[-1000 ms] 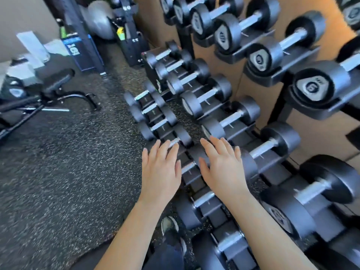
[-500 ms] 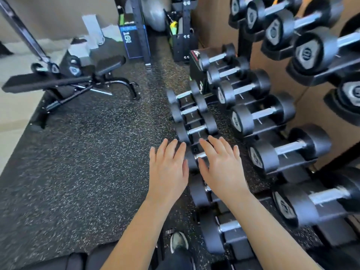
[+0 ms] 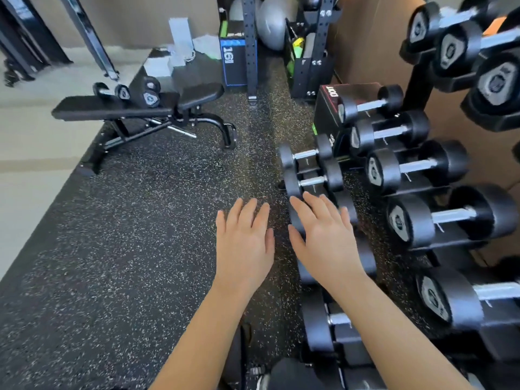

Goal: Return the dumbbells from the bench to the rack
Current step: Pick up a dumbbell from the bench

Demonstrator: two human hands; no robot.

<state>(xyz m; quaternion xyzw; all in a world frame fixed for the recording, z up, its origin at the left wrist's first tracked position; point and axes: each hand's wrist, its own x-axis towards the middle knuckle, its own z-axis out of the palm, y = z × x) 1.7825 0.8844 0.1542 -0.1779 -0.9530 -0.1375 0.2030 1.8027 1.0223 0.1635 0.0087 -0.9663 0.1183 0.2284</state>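
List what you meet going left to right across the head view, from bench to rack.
Dumbbells on the bench → left hand, open and flat → right hand, open and flat → racked dumbbells.

- desk [image 3: 112,109]: black pad, ahead on my left, small dumbbells [image 3: 123,92] on its far edge
- rack [image 3: 416,85]: racked dumbbells [image 3: 416,167] in rows, my right
- floor [image 3: 126,249]: speckled rubber, desk stands on it

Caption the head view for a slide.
Open, empty left hand and right hand held out beside the dumbbell rack; dumbbells lie on the bench beyond.
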